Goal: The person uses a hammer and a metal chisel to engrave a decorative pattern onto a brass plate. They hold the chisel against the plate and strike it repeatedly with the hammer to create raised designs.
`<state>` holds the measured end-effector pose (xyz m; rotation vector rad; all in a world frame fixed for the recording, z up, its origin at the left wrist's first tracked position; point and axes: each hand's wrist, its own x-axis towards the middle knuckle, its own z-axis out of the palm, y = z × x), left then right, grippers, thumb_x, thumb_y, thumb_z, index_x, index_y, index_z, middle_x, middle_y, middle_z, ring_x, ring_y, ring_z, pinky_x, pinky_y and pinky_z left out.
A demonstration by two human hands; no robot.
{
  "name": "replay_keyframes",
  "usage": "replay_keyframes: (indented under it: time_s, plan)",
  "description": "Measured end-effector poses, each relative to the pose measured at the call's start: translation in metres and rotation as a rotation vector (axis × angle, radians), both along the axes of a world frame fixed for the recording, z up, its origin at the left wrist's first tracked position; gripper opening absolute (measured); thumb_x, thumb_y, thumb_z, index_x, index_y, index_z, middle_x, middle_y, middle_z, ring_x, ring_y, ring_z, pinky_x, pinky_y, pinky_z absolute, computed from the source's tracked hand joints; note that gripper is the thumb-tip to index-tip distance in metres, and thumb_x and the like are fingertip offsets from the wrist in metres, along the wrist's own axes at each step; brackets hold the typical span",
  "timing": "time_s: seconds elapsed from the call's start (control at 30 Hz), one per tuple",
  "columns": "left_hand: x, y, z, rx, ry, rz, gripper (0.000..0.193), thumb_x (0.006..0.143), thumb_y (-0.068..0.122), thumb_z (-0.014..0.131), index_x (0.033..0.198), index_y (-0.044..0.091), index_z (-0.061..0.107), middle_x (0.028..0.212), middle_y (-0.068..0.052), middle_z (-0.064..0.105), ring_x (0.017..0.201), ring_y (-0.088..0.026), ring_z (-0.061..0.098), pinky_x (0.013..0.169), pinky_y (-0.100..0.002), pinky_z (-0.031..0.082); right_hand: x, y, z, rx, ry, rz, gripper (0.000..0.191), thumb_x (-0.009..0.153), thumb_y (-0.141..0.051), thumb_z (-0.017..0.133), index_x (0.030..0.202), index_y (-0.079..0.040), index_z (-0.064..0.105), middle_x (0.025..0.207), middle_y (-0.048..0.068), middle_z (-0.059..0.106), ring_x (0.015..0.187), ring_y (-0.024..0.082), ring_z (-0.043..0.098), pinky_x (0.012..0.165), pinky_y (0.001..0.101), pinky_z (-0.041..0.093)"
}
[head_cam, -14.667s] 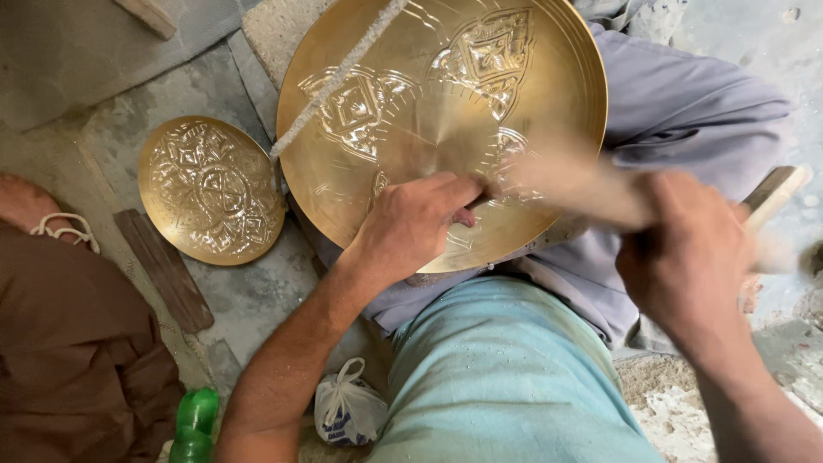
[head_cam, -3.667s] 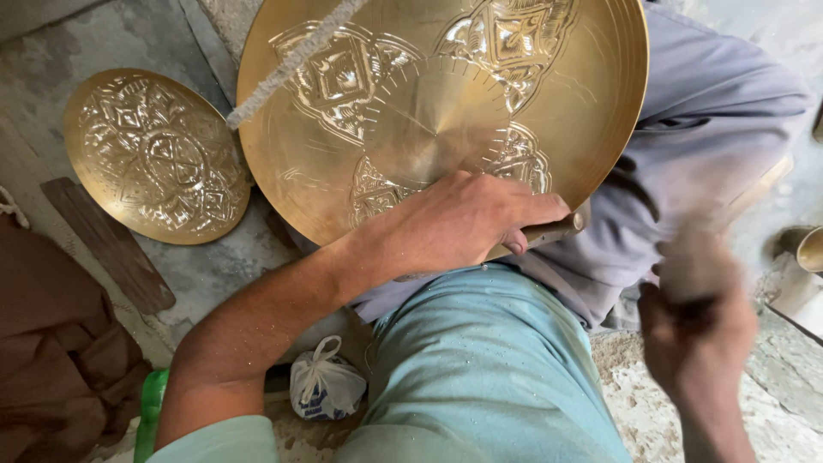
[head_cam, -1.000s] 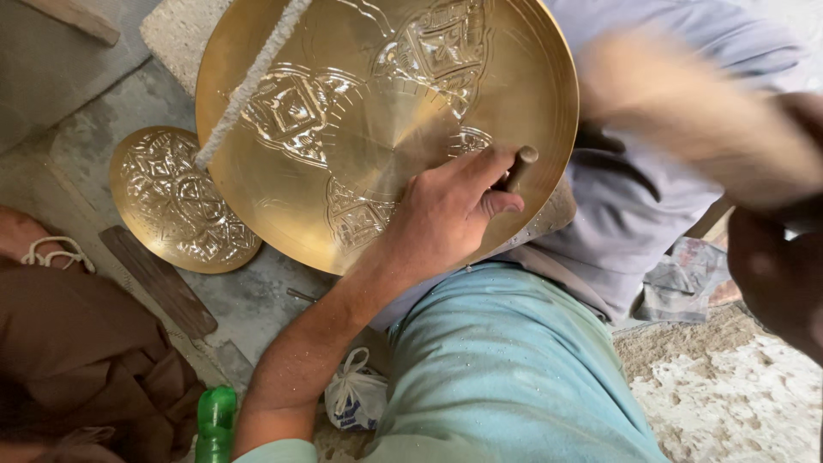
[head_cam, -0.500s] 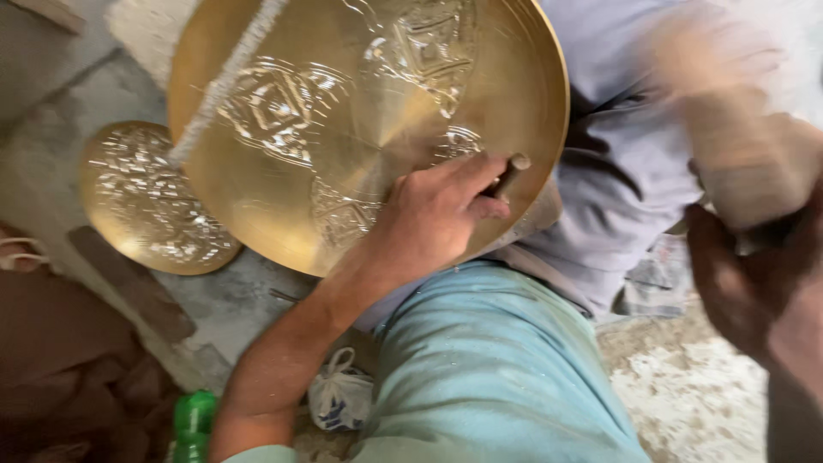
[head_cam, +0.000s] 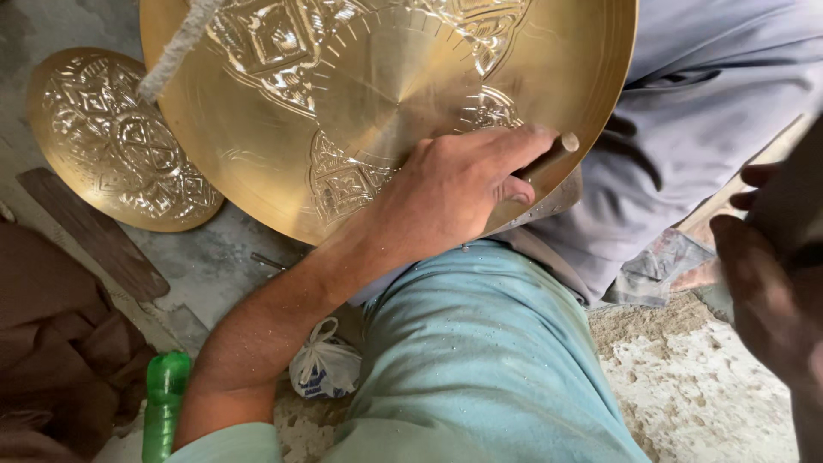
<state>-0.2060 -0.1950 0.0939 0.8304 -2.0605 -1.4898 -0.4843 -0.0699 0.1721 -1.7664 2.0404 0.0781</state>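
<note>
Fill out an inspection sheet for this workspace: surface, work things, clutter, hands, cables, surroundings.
Surface: rough grey floor, sandy and crumbly at lower right.
Work things: big brass tray, engraved, tilted across the lap; rod-like punch set against its lower rim.
Clutter: small engraved tray flat on the floor, wood strip, green bottle, tied white bag, crumpled rag.
Hands: left hand grips the punch and rests on the big tray; right hand raised at the right edge, blurred, its load unclear.
Cables: none; white cord lies on the big tray.
Surroundings: brown cloth at left.
</note>
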Motion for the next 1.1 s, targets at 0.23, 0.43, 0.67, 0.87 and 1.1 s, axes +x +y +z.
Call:
replay_keyframes:
  time_s: [0.23, 0.43, 0.67, 0.87, 1.1]
  plan:
    - [0.004, 0.001, -0.005, -0.008, -0.001, -0.036, 0.045, 0.095, 0.008, 0.077, 0.135, 0.011, 0.057, 0.122, -0.01, 0.073, 0.107, -0.029, 0.076, 0.091, -0.037, 0.063, -0.011, 0.026, -0.022, -0.025, -0.195, -0.213, 0.052, 0.1, 0.003, 0.059, 0.152, 0.003, 0.05, 0.103, 0.017, 0.065, 0.086, 0.023, 0.068, 0.077, 0.0352, 0.057]
    - [0.006, 0.0, -0.006, -0.005, -0.016, -0.096, 0.049, 0.096, 0.006, 0.074, 0.14, 0.014, 0.056, 0.118, -0.011, 0.073, 0.101, -0.026, 0.078, 0.089, -0.035, 0.066, -0.016, 0.038, -0.029, -0.009, -0.406, -0.384, 0.05, 0.102, -0.001, 0.062, 0.151, -0.003, 0.049, 0.111, 0.01, 0.065, 0.097, 0.017, 0.069, 0.088, 0.0326, 0.059]
    - [0.013, -0.001, -0.002, -0.008, -0.101, -0.127, 0.043, 0.096, 0.01, 0.073, 0.135, 0.014, 0.058, 0.108, -0.01, 0.074, 0.097, -0.028, 0.078, 0.083, -0.04, 0.063, -0.033, 0.056, -0.048, -0.036, 0.12, 0.184, 0.029, 0.109, 0.002, 0.064, 0.134, -0.003, 0.049, 0.121, 0.022, 0.065, 0.097, 0.027, 0.066, 0.087, 0.0353, 0.055]
    - [0.015, -0.002, 0.0, -0.054, -0.104, -0.152, 0.041, 0.09, 0.007, 0.074, 0.129, 0.011, 0.06, 0.108, -0.013, 0.075, 0.096, -0.033, 0.076, 0.081, -0.043, 0.061, -0.016, 0.046, -0.047, -0.06, -0.278, -0.222, 0.045, 0.096, 0.007, 0.056, 0.141, 0.007, 0.053, 0.12, 0.024, 0.067, 0.104, 0.03, 0.069, 0.09, 0.0386, 0.057]
    - [0.019, -0.005, 0.004, 0.002, -0.041, -0.157, 0.047, 0.089, -0.001, 0.069, 0.134, 0.009, 0.059, 0.12, -0.012, 0.074, 0.099, -0.026, 0.078, 0.082, -0.038, 0.062, 0.021, 0.01, -0.007, 0.021, 0.009, -0.008, 0.05, 0.098, 0.014, 0.063, 0.146, 0.005, 0.055, 0.116, 0.025, 0.067, 0.093, 0.031, 0.068, 0.083, 0.0413, 0.059]
